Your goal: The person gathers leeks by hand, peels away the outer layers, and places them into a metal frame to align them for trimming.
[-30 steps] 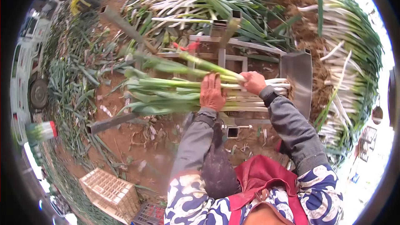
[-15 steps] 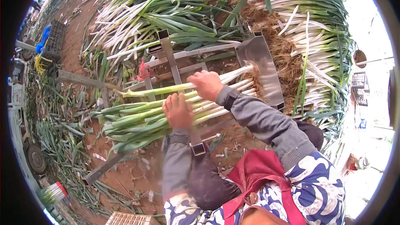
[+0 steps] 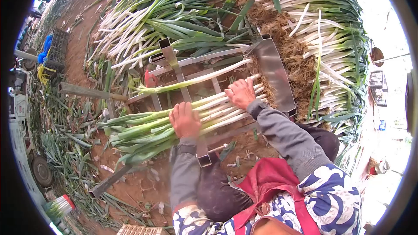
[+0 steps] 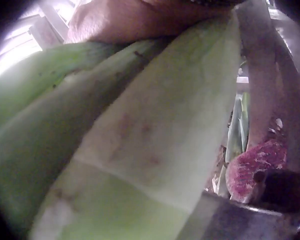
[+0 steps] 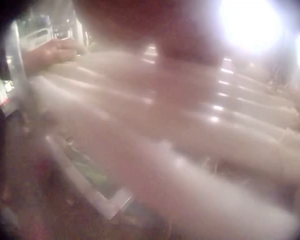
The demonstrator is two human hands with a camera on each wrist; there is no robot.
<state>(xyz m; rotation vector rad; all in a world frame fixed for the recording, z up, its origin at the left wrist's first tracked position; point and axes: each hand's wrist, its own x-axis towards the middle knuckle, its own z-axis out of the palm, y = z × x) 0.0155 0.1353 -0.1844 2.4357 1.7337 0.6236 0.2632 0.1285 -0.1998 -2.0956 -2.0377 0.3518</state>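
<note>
A bundle of long green onions [image 3: 143,126] lies across a metal rack [image 3: 213,80], white stalks and roots toward a sheet-metal end plate [image 3: 276,74]. My left hand [image 3: 185,119] rests over the bundle where green turns to white, its fingers laid across the top; the left wrist view shows broad green leaves [image 4: 155,145] close beneath it. On the white stalks near the roots, my right hand [image 3: 241,93] grips with bent fingers. One single green onion [image 3: 204,77] lies apart from the bundle, farther back on the rack. The right wrist view is blurred, with pale stalks [image 5: 140,130] crossing it.
Piled green onions [image 3: 130,30] lie behind the rack, and a long rooted row [image 3: 335,56] stretches along the right. Metal bars [image 3: 111,180] stick out toward the left. Leaf scraps cover the soil. A beige crate [image 3: 141,229] and a dark crate [image 3: 58,48] stand on the ground.
The right hand has let go of the single green onion, which now lies on the rack, and has moved right and toward the body onto the bundle's stalks. The left hand stays on the bundle.
</note>
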